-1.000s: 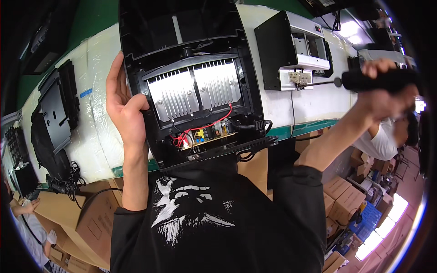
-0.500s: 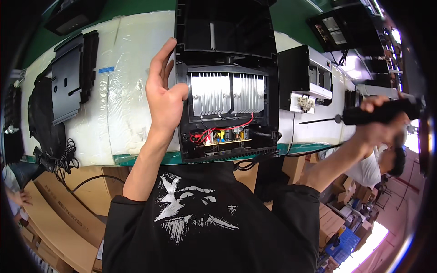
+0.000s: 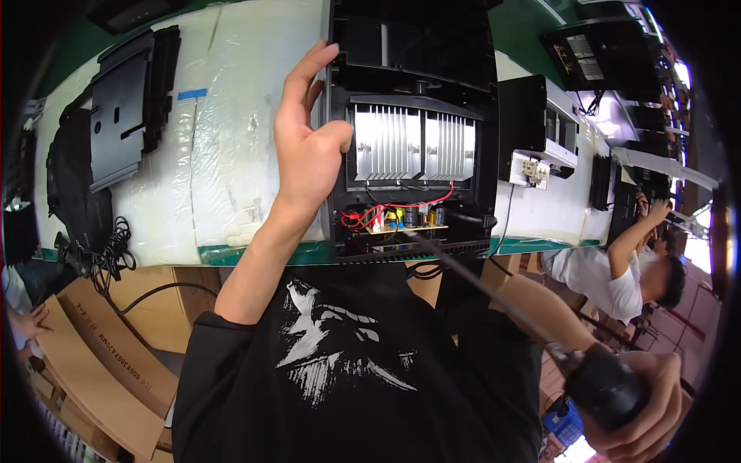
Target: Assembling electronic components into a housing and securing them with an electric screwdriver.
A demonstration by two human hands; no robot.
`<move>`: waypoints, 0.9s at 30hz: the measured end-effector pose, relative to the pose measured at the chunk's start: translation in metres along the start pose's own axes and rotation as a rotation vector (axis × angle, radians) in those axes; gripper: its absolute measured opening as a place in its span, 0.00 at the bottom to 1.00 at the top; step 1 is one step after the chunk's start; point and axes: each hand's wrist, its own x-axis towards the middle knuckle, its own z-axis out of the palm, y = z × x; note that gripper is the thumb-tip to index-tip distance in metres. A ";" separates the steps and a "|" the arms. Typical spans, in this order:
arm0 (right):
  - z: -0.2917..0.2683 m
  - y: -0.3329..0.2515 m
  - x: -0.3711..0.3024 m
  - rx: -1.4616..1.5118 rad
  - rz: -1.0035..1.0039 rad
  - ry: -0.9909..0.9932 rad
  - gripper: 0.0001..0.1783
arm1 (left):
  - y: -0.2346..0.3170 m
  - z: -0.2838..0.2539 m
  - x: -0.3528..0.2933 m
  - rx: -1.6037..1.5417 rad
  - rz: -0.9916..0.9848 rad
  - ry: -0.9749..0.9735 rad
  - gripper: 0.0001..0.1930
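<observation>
While the left hand (image 3: 309, 143) rests against the left side of the black housing (image 3: 488, 147), its fingers are stretched out and its thumb is spread, so it is open rather than wrapped around anything. The index fingertip lies at the housing's outer edge, on the far part, and the bent thumb reaches over the rim of the left wall. The housing therefore lies immediately to the right of this hand, on the white-covered table (image 3: 239, 154).

Inside the housing, two silver finned heat sinks (image 3: 386, 147) sit side by side. On the near side of them are red wires (image 3: 432, 199) and a small circuit board (image 3: 409, 225).

The right hand (image 3: 652, 417) is closed firmly around a black screwdriver (image 3: 606, 386), near and to the right of the housing, well apart from it. The long shaft (image 3: 494, 293) points far and to the left, toward the housing's near edge. Its tip is blurred, and I cannot tell whether it touches something.

Just to the right of the housing stands a black-and-white box (image 3: 522, 116). Well to the left lie dark panels (image 3: 116, 123), with a coiled black cable (image 3: 116, 239) nearer.
</observation>
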 end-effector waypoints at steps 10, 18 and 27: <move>0.027 0.044 -0.059 -0.075 0.370 0.020 0.15 | -0.006 -0.002 0.001 0.003 0.085 -0.005 0.34; 0.036 0.045 -0.090 -0.460 0.314 0.156 0.07 | -0.006 0.004 0.002 0.008 0.114 -0.015 0.34; 0.025 0.044 -0.090 -0.395 0.594 0.012 0.02 | -0.007 0.004 0.002 -0.001 0.125 -0.011 0.34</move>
